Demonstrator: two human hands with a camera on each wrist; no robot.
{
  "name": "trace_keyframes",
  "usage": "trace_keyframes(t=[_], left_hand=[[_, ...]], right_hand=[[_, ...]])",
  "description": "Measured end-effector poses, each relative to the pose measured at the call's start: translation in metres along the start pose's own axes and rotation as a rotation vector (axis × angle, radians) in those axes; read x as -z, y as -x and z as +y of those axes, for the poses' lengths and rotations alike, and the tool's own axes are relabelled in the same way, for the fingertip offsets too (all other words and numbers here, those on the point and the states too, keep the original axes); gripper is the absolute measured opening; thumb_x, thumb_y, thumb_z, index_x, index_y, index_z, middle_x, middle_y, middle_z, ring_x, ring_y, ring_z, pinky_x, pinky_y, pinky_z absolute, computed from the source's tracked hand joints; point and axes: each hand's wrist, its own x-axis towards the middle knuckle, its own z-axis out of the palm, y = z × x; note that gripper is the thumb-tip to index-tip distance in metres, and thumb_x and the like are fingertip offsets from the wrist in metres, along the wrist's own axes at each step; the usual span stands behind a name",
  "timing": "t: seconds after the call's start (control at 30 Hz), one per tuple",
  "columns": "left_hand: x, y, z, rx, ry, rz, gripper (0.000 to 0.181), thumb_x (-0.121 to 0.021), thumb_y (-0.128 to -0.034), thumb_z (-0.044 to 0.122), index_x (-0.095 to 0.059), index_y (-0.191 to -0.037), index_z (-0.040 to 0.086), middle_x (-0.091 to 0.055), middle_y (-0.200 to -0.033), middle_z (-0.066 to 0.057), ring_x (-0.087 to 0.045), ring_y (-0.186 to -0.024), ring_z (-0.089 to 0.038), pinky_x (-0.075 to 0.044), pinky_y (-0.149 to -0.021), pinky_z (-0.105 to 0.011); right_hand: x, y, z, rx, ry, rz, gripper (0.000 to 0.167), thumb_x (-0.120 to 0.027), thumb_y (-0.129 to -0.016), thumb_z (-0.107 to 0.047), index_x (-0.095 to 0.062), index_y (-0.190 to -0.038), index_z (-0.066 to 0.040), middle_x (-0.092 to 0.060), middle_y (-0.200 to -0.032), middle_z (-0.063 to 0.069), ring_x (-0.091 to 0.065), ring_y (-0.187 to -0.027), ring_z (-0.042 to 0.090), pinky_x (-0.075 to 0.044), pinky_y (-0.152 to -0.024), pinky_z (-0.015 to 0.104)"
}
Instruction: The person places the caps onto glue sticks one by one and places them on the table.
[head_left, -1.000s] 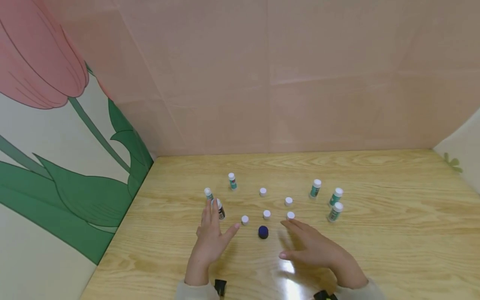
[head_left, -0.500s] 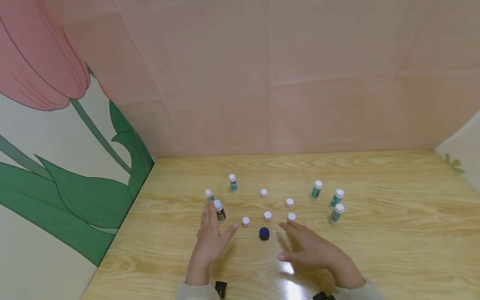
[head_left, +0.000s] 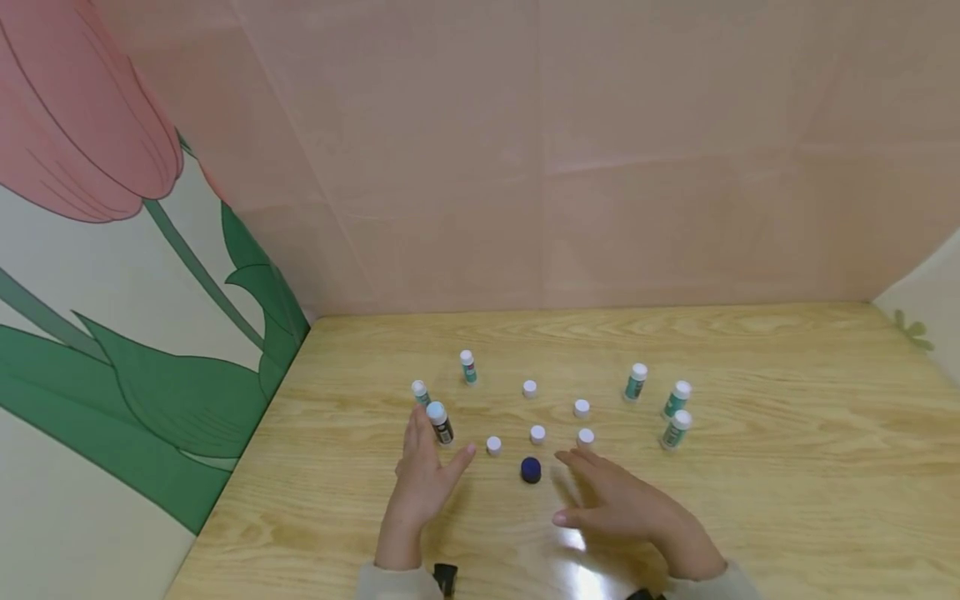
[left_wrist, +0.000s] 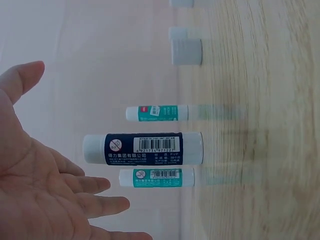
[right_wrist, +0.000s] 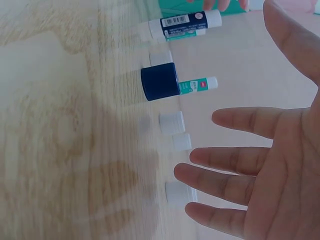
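The left hand (head_left: pixel 423 483), fingers spread and straight, is held just in front of a dark-labelled glue stick (head_left: pixel 440 423) with a white cap; it holds nothing. In the left wrist view that dark stick (left_wrist: pixel 145 149) stands between two thinner teal ones. The right hand (head_left: pixel 626 504) hovers, fingers extended and thumb apart, near a white cap (head_left: pixel 586 437), holding nothing. A dark blue cap (head_left: pixel 531 470) lies between the hands, and in the right wrist view the blue cap (right_wrist: pixel 160 81) appears beyond the fingertips.
Several small white caps, one of them nearest the left thumb (head_left: pixel 493 446), are spread across the wooden table (head_left: pixel 787 467). Teal sticks stand at the back left (head_left: pixel 468 367) and on the right (head_left: pixel 636 382). A pink cloth (head_left: pixel 450 167) hangs behind.
The whole head view has shifted slightly. The left hand sits a little lower relative to the dark stick, showing more of it; the right hand has barely moved.
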Motion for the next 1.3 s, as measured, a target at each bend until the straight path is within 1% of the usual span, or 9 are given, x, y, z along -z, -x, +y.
trace_keyframes(t=[0.13, 0.33, 0.5, 0.73, 0.83, 0.97, 1.03, 1.17, 1.3], left_hand=[[0.000, -0.001, -0.001, -0.007, 0.012, 0.014, 0.093, -0.046, -0.0800, 0.055, 0.004, -0.136, 0.001, 0.002, -0.141, -0.020, -0.002, -0.126, -0.036, -0.007, -0.083, -0.069], [0.000, -0.004, -0.004, -0.001, 0.048, 0.037, 0.093, -0.050, -0.0792, 0.053, 0.001, -0.136, 0.000, -0.001, -0.140, -0.020, -0.005, -0.126, -0.036, -0.012, -0.085, -0.067], [-0.001, -0.005, -0.006, 0.010, 0.076, 0.037, 0.093, -0.050, -0.0787, 0.054, 0.001, -0.137, 0.001, -0.003, -0.140, -0.020, -0.008, -0.125, -0.037, -0.015, -0.087, -0.065], [-0.002, -0.007, -0.008, 0.005, 0.075, 0.044, 0.092, -0.050, -0.0792, 0.053, -0.001, -0.136, 0.000, -0.006, -0.140, -0.021, -0.012, -0.124, -0.039, -0.019, -0.091, -0.059], [-0.003, -0.008, -0.009, 0.000, 0.073, 0.049, 0.090, -0.051, -0.0801, 0.050, -0.002, -0.137, 0.000, -0.007, -0.140, -0.021, -0.014, -0.123, -0.039, -0.020, -0.092, -0.057], [-0.004, -0.009, -0.009, 0.010, 0.083, 0.051, 0.087, -0.053, -0.0811, 0.045, -0.001, -0.137, 0.002, -0.009, -0.140, -0.021, -0.016, -0.123, -0.040, -0.021, -0.092, -0.056], [-0.004, -0.010, -0.009, 0.015, 0.088, 0.050, 0.087, -0.053, -0.0811, 0.045, -0.002, -0.137, 0.002, -0.010, -0.139, -0.021, -0.017, -0.122, -0.040, -0.021, -0.093, -0.055], [-0.004, -0.011, -0.009, 0.031, 0.101, 0.049, 0.089, -0.051, -0.0794, 0.051, -0.006, -0.137, 0.001, -0.013, -0.138, -0.022, -0.020, -0.121, -0.040, -0.022, -0.093, -0.053], [-0.003, -0.014, -0.009, 0.044, 0.129, 0.060, 0.087, -0.052, -0.0793, 0.051, -0.009, -0.137, 0.001, -0.016, -0.137, -0.022, -0.022, -0.121, -0.039, -0.023, -0.094, -0.051]], right_hand=[[-0.001, -0.003, -0.003, 0.016, 0.001, -0.010, 0.079, -0.057, -0.074, -0.051, -0.035, -0.127, 0.004, -0.033, -0.127, 0.028, -0.030, -0.114, 0.045, -0.025, -0.090, 0.055], [-0.004, -0.007, -0.003, 0.047, 0.018, -0.004, 0.078, -0.058, -0.074, -0.050, -0.036, -0.126, 0.005, -0.037, -0.125, 0.025, -0.034, -0.113, 0.042, -0.028, -0.090, 0.053], [-0.004, -0.008, -0.004, 0.072, 0.009, -0.001, 0.076, -0.058, -0.075, -0.049, -0.038, -0.124, 0.005, -0.039, -0.124, 0.024, -0.035, -0.112, 0.041, -0.029, -0.089, 0.052], [-0.007, -0.010, -0.002, 0.078, 0.019, 0.007, 0.075, -0.058, -0.075, -0.049, -0.039, -0.123, 0.005, -0.040, -0.123, 0.022, -0.036, -0.112, 0.039, -0.029, -0.090, 0.051], [-0.008, -0.011, 0.000, 0.085, 0.030, 0.013, 0.075, -0.058, -0.075, -0.050, -0.039, -0.123, 0.005, -0.041, -0.123, 0.021, -0.037, -0.112, 0.038, -0.030, -0.090, 0.050], [-0.009, -0.013, 0.001, 0.094, 0.022, 0.011, 0.075, -0.058, -0.075, -0.049, -0.040, -0.122, 0.006, -0.042, -0.122, 0.021, -0.038, -0.111, 0.037, -0.031, -0.089, 0.049], [-0.010, -0.013, 0.001, 0.095, 0.023, 0.006, 0.075, -0.058, -0.075, -0.049, -0.040, -0.122, 0.006, -0.042, -0.122, 0.021, -0.038, -0.111, 0.037, -0.031, -0.089, 0.049], [-0.010, -0.015, -0.001, 0.101, 0.035, 0.009, 0.074, -0.058, -0.075, -0.048, -0.040, -0.122, 0.005, -0.042, -0.122, 0.021, -0.038, -0.111, 0.036, -0.031, -0.090, 0.048], [-0.010, -0.017, -0.002, 0.125, 0.052, 0.022, 0.072, -0.059, -0.075, -0.048, -0.041, -0.121, 0.004, -0.043, -0.121, 0.019, -0.039, -0.111, 0.035, -0.032, -0.089, 0.048]])
